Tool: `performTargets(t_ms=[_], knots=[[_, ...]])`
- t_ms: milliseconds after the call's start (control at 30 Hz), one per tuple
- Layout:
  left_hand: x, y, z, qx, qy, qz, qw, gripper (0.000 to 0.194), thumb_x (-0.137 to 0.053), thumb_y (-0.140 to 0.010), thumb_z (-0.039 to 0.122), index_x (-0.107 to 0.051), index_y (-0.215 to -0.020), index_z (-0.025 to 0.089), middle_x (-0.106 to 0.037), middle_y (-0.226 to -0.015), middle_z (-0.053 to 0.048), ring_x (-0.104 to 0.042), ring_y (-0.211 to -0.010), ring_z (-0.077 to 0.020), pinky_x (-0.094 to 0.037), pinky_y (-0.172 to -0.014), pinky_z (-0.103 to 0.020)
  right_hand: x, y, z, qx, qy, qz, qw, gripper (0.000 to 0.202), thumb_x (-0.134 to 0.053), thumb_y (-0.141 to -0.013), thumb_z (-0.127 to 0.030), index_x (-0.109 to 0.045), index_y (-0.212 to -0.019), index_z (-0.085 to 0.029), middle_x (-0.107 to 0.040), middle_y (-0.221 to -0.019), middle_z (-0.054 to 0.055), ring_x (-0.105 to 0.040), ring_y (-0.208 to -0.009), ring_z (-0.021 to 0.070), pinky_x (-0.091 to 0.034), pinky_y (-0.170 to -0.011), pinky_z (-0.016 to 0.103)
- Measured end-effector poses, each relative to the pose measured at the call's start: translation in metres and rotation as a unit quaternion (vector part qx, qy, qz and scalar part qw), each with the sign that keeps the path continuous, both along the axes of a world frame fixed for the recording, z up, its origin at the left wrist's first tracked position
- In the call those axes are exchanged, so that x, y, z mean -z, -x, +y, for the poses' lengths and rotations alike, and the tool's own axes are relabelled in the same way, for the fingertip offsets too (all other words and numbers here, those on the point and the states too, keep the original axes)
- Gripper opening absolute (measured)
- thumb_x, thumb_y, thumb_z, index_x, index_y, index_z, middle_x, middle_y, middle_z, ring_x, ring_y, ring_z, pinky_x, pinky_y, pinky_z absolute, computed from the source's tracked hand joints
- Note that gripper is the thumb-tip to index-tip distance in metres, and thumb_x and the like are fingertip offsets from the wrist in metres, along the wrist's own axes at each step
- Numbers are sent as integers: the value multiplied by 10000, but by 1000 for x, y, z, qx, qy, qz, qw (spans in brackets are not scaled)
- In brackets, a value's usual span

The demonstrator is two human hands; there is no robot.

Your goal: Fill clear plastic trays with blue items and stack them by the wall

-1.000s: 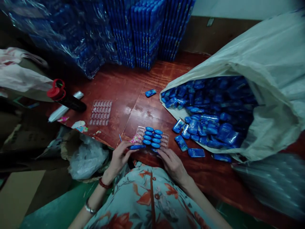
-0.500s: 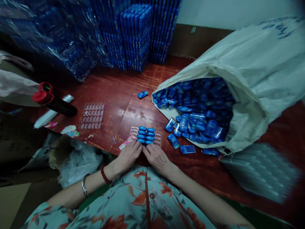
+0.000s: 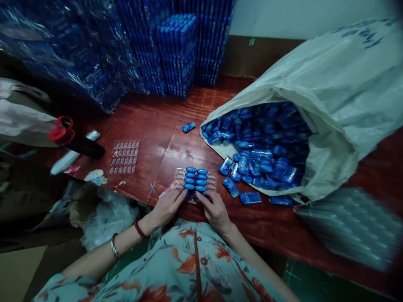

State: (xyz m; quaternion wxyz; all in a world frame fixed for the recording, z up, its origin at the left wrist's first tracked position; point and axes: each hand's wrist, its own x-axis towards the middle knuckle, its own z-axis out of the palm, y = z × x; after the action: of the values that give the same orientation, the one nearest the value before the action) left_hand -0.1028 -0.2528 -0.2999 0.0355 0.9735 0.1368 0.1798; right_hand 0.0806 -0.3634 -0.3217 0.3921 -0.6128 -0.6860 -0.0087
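Note:
A clear plastic blister tray (image 3: 211, 181) lies on the table in front of me. Shiny blue oval pieces (image 3: 189, 181) fill its two middle columns, and the cavities on both outer sides hold nothing. My left hand (image 3: 171, 204) rests at the tray's near left, fingers bent together over the lowest row; what they hold is hidden. Beside it, my right hand (image 3: 216, 211) has thumb and fingers closed on a blue oval piece (image 3: 200, 194) at the near end of the right column. Small blue wrapped packets (image 3: 231, 187) lie just right of the tray.
A white sack (image 3: 333, 126) on its side spills blue packets. Further left are a second clear tray (image 3: 124, 157) and a black bottle with red lid (image 3: 78, 140). Stacked clear trays (image 3: 352, 228) sit at right. Tall stacks of blue packs (image 3: 179, 54) stand behind.
My right hand has shifted a little right, its fingers now bent at the right column. My left hand stays by the tray. The whole view has moved slightly.

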Motion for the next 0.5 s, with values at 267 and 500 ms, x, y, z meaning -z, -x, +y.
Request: performTargets(t_ms=[267, 500], knots=[[-12, -20, 4, 58, -10, 21, 998, 258, -313, -920, 100, -534, -1054, 110, -599, -838, -92, -563, -777, -176, -505, -702, -305, 0, -11, 10, -54, -10, -1, 998, 463, -463, -855, -61, -506, -1281, -238, -549, -894, 69, -530, -815, 157, -480, -692, 285], [-14, -11, 6, 18, -35, 8, 999, 306, -379, -908, 144, -539, -1169, 147, -605, -1072, -135, -530, -999, -230, -444, -821, -361, -5, -25, 1, 32, 8, -14, 999, 379, -493, -862, -142, -571, -1212, -265, -545, -1010, 75, -527, -914, 179, -442, -744, 311]])
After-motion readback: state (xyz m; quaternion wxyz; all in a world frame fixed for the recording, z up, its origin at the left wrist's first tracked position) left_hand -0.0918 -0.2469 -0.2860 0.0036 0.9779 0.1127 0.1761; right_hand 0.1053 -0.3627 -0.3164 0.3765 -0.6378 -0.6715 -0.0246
